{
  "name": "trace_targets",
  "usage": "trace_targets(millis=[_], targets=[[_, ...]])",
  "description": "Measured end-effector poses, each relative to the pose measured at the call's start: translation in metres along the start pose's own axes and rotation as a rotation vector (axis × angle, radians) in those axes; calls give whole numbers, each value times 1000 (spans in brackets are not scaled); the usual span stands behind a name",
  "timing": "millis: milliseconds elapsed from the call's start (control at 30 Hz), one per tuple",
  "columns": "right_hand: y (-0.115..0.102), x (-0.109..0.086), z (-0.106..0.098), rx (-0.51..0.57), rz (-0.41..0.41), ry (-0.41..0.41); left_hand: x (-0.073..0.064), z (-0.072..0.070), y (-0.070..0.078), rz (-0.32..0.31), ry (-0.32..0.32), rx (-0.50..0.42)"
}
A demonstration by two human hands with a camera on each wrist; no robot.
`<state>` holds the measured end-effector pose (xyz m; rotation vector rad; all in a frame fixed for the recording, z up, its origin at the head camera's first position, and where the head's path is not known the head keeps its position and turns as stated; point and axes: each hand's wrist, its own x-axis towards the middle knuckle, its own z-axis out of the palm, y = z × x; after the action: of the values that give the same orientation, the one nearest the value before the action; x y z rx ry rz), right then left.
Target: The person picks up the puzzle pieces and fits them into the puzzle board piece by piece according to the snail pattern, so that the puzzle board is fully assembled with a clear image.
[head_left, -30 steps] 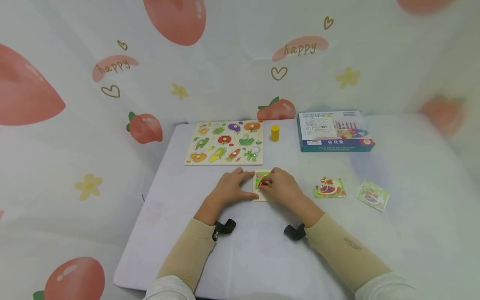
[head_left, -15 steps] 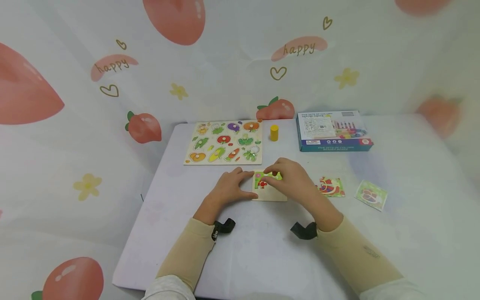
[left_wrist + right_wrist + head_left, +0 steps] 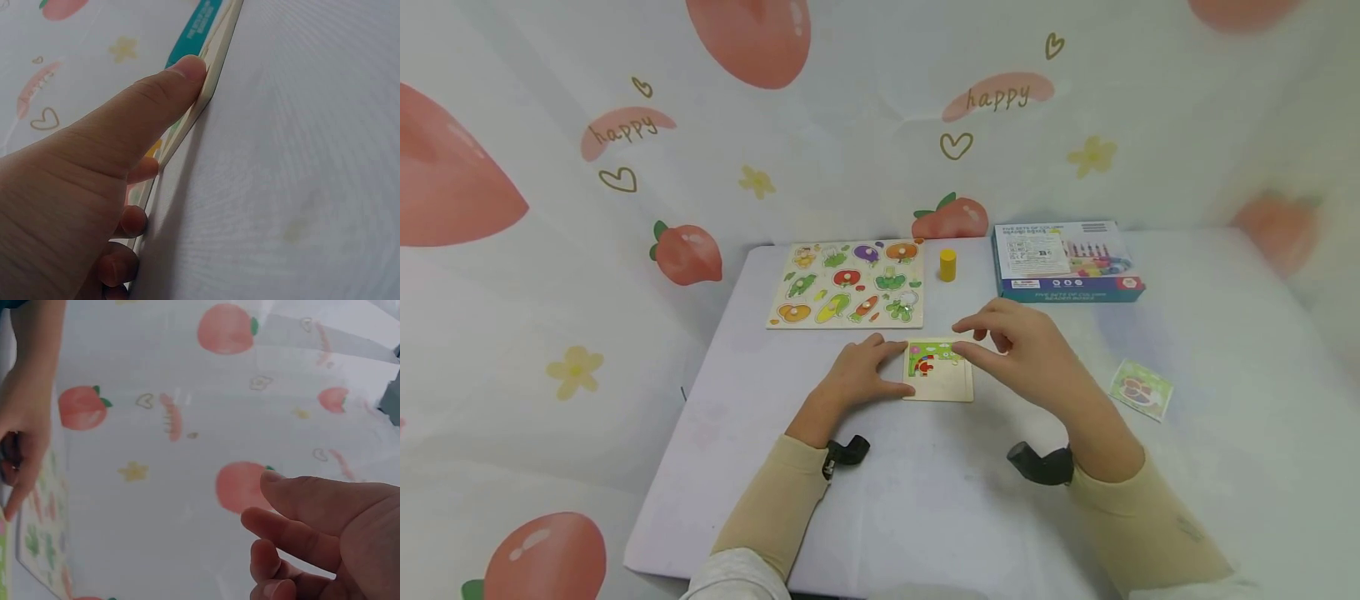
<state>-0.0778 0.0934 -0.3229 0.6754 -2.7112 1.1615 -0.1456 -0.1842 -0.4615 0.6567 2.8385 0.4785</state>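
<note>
Now the right hand draws away from the pieces toward the right side of the tray, its thumb and fingers parted, with nothing visible between them. At the tray's left edge, the left hand stays put, thumb and fingers spread against the rim as a brace. The pieces lie in the tray's upper part, bare wood showing below them, so the picture seems only partly assembled. A printed card lies right of the tray.
</note>
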Motion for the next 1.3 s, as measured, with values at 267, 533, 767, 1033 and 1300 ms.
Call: trace_targets(millis=[267,533,767,1033,1300], targets=[[5,-13,-25,-6,-106,131,0,-1,0,7,-5,-7],[21,-18,-46,34,-181,227,1,0,-2,16,3,4],[43,-20,-62,0,-182,258,2,1,-3,20,3,8],[67,-24,-74,-34,-93,260,1,1,-3,24,6,4],[81,-27,-82,-7,61,190,1,0,-2,19,-1,-15]])
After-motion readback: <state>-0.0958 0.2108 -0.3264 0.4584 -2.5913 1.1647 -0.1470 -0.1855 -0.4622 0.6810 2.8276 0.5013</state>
